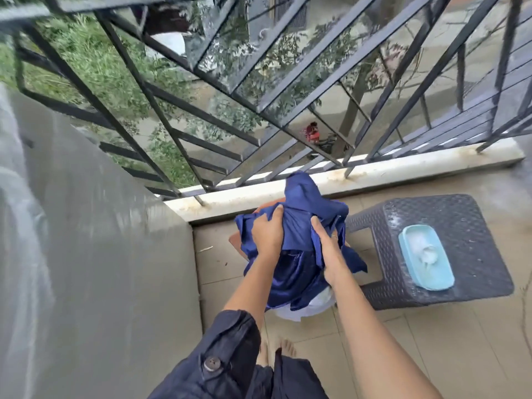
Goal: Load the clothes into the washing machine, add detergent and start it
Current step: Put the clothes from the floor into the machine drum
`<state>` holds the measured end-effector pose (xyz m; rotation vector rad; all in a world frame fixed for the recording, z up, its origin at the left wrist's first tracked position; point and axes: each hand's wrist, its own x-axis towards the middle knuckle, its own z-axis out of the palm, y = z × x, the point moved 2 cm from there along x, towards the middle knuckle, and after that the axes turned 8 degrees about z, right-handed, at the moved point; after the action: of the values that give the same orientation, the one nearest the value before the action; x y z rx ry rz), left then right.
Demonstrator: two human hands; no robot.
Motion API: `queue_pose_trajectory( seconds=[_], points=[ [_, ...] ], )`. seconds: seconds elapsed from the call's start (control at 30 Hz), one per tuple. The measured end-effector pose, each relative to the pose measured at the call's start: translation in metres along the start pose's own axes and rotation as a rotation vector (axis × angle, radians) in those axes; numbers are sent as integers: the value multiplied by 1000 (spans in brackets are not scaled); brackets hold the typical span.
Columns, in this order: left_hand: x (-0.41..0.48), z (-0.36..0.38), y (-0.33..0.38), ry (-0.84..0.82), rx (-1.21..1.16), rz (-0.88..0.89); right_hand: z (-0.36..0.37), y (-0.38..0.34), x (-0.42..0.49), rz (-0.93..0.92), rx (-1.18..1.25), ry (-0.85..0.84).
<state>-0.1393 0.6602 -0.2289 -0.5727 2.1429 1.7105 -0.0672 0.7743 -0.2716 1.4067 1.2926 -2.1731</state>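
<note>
Fingers (273, 216) of the left hand (267, 236) bunch the shiny dark-blue satin garment (302, 203), and the right hand (328, 251) grips its other side, likely so the slippery cloth lifts as one bundle off the white cloth (312, 309) beneath. Right of them, a dark woven-pattern plastic stool (460, 220) keeps a pale-blue tub of white powder (426, 257), probably detergent, within reach. No washing machine shows.

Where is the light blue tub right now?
Head view, right side: the light blue tub sits on the dark stool, right of the blue garment.
</note>
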Motion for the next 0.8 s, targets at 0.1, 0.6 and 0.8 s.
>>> queue_pose_trajectory(
  seconds=[0.1,0.6,0.8],
  points=[
    [-21,-6,36,-77,-101,-36,3,-30,-31,5,-66,-78],
    [-101,-63,138,-36,-318,-79,57,-123,-169,-207,-386,-205],
    [-108,-96,151,-11,-451,-5,90,-136,-207,-349,-502,-67]
  ],
)
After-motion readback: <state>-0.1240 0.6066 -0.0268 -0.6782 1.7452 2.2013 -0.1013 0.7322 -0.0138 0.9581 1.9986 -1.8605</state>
